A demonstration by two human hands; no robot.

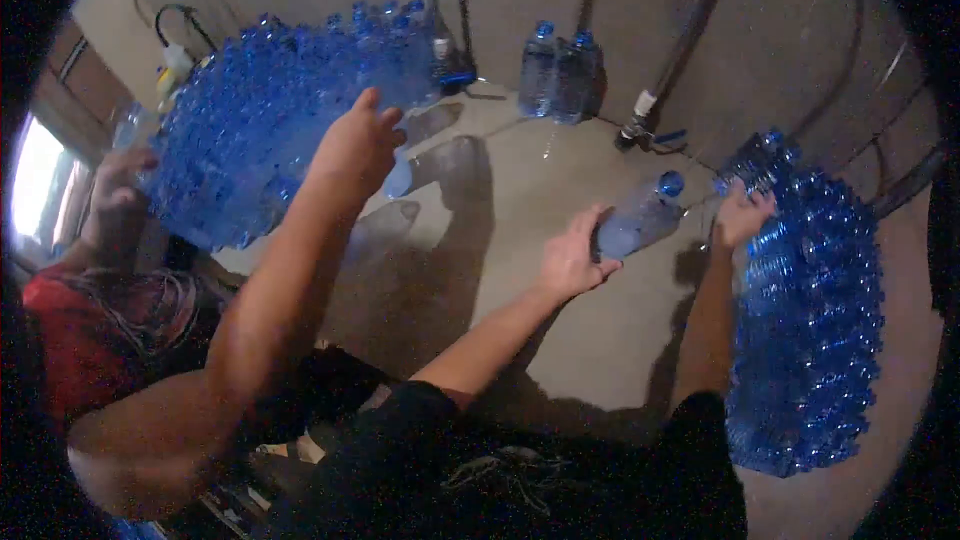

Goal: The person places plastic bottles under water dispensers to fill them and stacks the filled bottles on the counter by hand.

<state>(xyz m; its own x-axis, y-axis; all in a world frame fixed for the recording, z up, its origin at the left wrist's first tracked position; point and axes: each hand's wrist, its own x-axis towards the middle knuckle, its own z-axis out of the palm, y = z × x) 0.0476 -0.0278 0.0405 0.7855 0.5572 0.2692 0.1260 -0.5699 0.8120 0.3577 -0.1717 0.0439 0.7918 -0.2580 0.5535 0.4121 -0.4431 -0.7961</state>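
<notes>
My left hand (574, 258) is closed round the lower end of a clear bottle (640, 220), which tilts up to the right with its blue cap at the far end. My right hand (742, 214) has its fingers bent against a clear bottle (757, 162) at the upper end of the right-hand pile; its exact grip is partly hidden. That pile of blue-tinted bottles (808, 320) runs down the right side, beside my right forearm. Two capped bottles, one (538, 70) and another (577, 78), stand upright side by side near the back of the pale surface (590, 335).
A co-worker in red stands at the left, one hand (357, 145) raised beside a large group of bottles (290, 90), the other hand (120, 180) at its left edge. Pipes with a valve (640, 130) and a second valve (455, 75) rise at the back.
</notes>
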